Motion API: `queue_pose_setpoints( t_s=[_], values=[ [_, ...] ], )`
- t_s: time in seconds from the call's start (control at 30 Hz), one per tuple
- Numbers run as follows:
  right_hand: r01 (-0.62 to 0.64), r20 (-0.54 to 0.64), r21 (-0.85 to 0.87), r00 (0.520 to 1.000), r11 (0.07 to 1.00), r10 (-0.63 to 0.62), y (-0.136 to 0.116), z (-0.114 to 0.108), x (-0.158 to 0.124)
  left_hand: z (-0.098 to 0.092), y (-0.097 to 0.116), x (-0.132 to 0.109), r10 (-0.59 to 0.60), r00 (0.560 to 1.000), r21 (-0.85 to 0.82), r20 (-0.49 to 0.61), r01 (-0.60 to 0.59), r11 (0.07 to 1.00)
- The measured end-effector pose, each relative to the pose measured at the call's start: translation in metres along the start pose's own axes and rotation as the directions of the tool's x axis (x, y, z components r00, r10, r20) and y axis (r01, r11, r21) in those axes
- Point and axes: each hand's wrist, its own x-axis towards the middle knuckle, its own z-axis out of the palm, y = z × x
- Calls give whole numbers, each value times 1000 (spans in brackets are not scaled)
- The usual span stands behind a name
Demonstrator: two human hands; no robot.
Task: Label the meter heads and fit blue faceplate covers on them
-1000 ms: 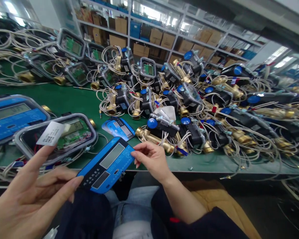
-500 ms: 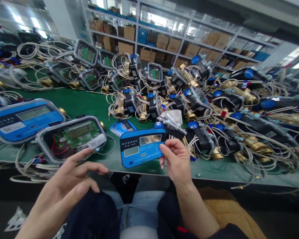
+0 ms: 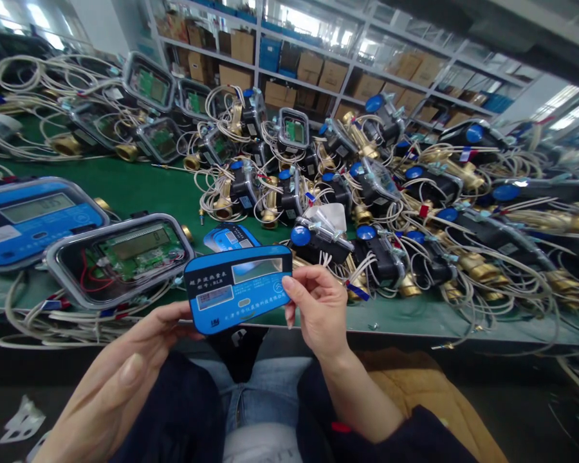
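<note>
1. Since half a second ago, head view, the blue panel has shifted toward 9 o'clock, the left hand has come up to meet it, and the white label on the left index fingertip is out of sight.
2. The panel hangs face-up and tilted, at about 7 o'clock from the view's centre, overlapping the near edge of the green surface.
3. The right hand pinches the panel's 3 o'clock end, thumb on the printed face, fingers behind: a narrow, closed grip.
4. The left hand's grip is wide, its thumb standing off; its fingers pass behind the panel's 8 o'clock corner. Their tips are hidden, so I cannot tell whether they press or carry anything.
5. From the panel, a meter case with its circuit board showing lies near 9 o'clock, fanned spare panels at 12, brass-fitted meters from 1 to 3.
6. The panel looks light, thin and fairly stiff, probably bending a little if squeezed. Its glossy windows would likely take smudges and slip, so the short ends or outer edges seem the best hold.
</note>
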Motion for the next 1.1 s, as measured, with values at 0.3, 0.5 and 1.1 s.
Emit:
queue_pose_setpoints(
  t_s=[0.3, 0.5, 1.1],
  values=[
    [-40, 0, 49, 999, 998, 40, 4, 1, 2, -18, -9, 3, -119, 991, -74, 61, 123, 990],
    [-52, 4, 38, 999, 998, 52, 5, 1, 2, 0, -3, -4, -63, 998, 50, -32, 64, 997],
    [-76, 12, 20, 997, 997, 76, 8, 0, 3, 9, 2, -2, -74, 995, 28, -60, 76, 997]
  ],
)
